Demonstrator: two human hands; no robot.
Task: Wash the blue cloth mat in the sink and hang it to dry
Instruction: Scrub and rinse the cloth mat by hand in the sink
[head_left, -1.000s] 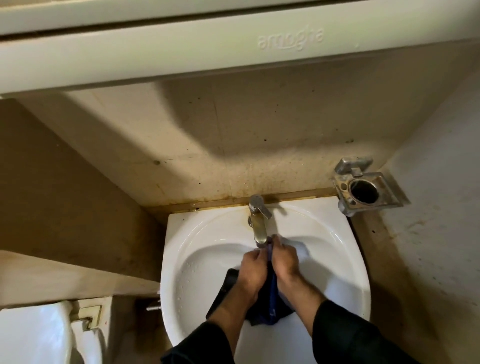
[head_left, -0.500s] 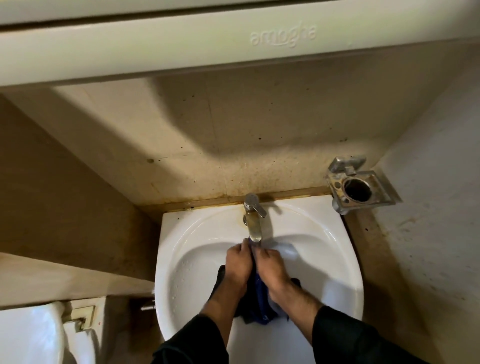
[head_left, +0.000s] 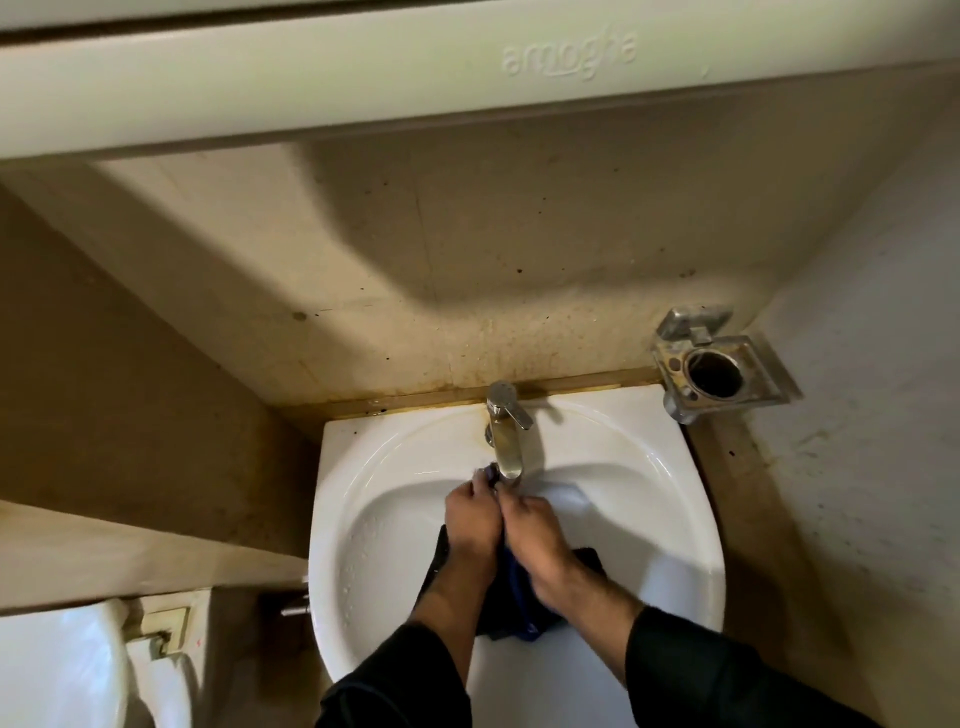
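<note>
The blue cloth mat (head_left: 511, 597) hangs bunched and dark inside the white sink (head_left: 363, 519), under the chrome tap (head_left: 506, 441). My left hand (head_left: 470, 519) and my right hand (head_left: 535, 530) sit side by side just below the spout, both gripping the mat's upper part. A small fold of the cloth pokes out above my left fingers, right at the tap's mouth. Most of the mat is hidden behind my hands and forearms. I cannot tell whether water is running.
A metal holder with a round hole (head_left: 722, 364) is fixed to the wall right of the sink. A white cabinet (head_left: 467, 67) overhangs above. A toilet (head_left: 67, 670) stands at the lower left, beside a tiled ledge (head_left: 130, 561).
My hands shifted slightly along the cloth, now lower under the spout with the mat bunched between them. The camera view drifted a little.
</note>
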